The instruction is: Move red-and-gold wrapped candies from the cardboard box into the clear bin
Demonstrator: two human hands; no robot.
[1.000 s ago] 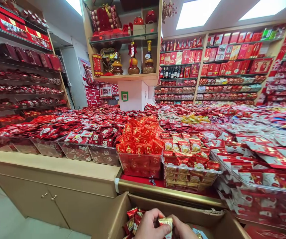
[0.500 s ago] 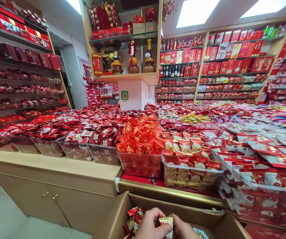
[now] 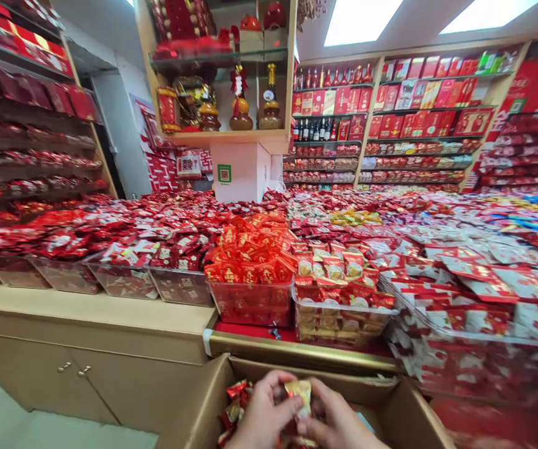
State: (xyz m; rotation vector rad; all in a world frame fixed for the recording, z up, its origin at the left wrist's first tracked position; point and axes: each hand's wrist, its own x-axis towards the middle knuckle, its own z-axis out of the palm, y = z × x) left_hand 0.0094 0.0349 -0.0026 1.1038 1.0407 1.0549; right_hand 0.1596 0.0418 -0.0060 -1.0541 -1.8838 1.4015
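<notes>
Over an open cardboard box [image 3: 213, 402], my two hands meet around a small gold-and-white wrapped candy [image 3: 303, 393]. My left hand [image 3: 266, 408] pinches it between thumb and fingers. On the other side, my right hand [image 3: 334, 416] closes against the same candy, its thumb low near the wrapper. Red-and-gold wrapped candies [image 3: 234, 411] lie in the left part of the box, partly hidden by my left hand. Below my hands, more wrappers are too covered to make out.
Beyond the box, a gold-edged counter carries a clear bin [image 3: 344, 324] of durian candies, a bin of red packets [image 3: 253, 302] and a large bin [image 3: 475, 355] of red-and-white packets. A beige cabinet [image 3: 86, 349] stands at left. A display shelf [image 3: 250, 140] hangs over the heap.
The view has shifted, so the shelves and bins appear farther left. My hands have turned the candy and raised it slightly, with my right fingers now closer around it.
</notes>
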